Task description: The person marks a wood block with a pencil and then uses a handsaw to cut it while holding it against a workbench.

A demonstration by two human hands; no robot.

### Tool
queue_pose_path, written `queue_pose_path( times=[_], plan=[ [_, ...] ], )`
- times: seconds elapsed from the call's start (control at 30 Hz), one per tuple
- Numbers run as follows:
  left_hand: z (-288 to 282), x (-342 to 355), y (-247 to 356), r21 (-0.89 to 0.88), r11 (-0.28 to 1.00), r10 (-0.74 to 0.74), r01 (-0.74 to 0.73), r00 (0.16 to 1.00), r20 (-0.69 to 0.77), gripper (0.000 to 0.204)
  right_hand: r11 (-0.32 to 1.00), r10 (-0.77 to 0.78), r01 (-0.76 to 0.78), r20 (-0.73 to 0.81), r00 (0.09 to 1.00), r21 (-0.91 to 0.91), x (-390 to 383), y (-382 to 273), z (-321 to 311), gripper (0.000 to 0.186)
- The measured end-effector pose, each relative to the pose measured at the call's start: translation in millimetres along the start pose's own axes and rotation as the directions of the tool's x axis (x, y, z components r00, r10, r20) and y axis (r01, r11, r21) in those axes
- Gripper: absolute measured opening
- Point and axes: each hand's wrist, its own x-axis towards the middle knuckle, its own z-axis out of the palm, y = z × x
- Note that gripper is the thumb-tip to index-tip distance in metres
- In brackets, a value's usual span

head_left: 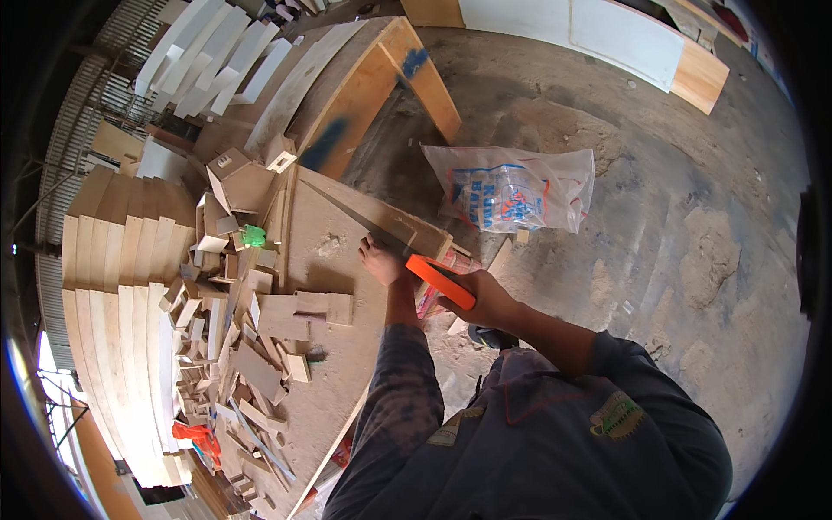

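My right hand (pixel 484 299) is closed round the orange handle of a handsaw (pixel 419 270). The saw's long grey blade slants up and to the left, over the edge of the wooden worktable (pixel 347 351). Close beside the blade is my left hand (pixel 383 262), its fingers curled down near the table's edge. What those fingers press or grip is hidden. On the tabletop, left of my left forearm, lie flat wooden offcuts (pixel 303 319), some overlapping.
A heap of wood scraps (pixel 258 371) covers the table's left side, beside stacked pale boards (pixel 113 260). A plastic bag (pixel 520 189) lies on the concrete floor to the right. Beyond the table stands a wooden frame (pixel 360 95); white panels (pixel 598 35) lie farther back.
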Motion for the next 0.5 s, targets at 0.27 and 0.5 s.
queue_pose_path(
  times=[0.27,0.5],
  plan=[
    [-27.8,-26.2,21.4,-0.132,0.990,0.051,-0.040,0.995,0.082,0.034,0.997,0.007,-0.009,0.026,1.000,0.077,-30.5,28.9,-0.3,0.022],
    [-19.1,-35.5,28.2,-0.175,0.984,0.016,-0.018,1.000,-0.012,0.033,0.995,-0.097,0.097,-0.019,0.995,0.014,-34.8,23.4,1.3,0.020]
  ],
)
